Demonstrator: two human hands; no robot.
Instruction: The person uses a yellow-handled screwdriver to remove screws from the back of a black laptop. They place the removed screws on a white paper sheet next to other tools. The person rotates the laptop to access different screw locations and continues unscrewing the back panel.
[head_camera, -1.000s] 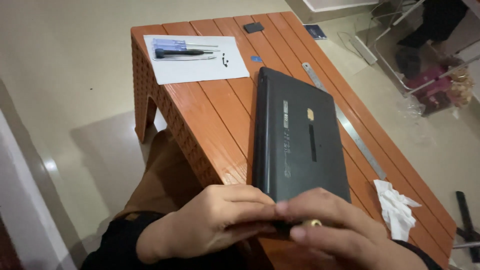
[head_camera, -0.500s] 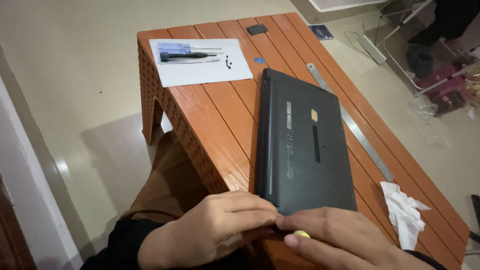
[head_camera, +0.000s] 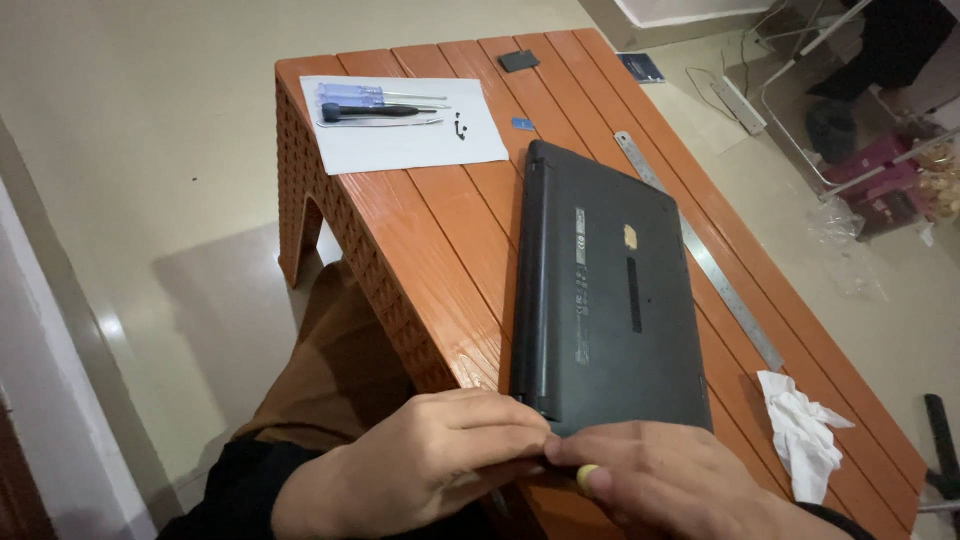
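Observation:
A black laptop (head_camera: 610, 290) lies upside down, lid shut, on an orange slatted plastic table (head_camera: 440, 230). My left hand (head_camera: 440, 460) and my right hand (head_camera: 660, 480) meet at the laptop's near corner, fingertips pressed against its edge. The fingers are pinched together there; whether they hold a small tool is hidden. A yellow mark shows on a right fingertip.
At the table's far end a white paper sheet (head_camera: 400, 125) carries screwdrivers (head_camera: 380, 105) and small black screws (head_camera: 460, 128). A steel ruler (head_camera: 700, 250) runs along the laptop's right side. A crumpled white tissue (head_camera: 800, 430) lies near right. A small black square piece (head_camera: 518, 61) sits at the far edge.
The camera view has shifted slightly; both hands have stayed at the laptop's near corner with little movement.

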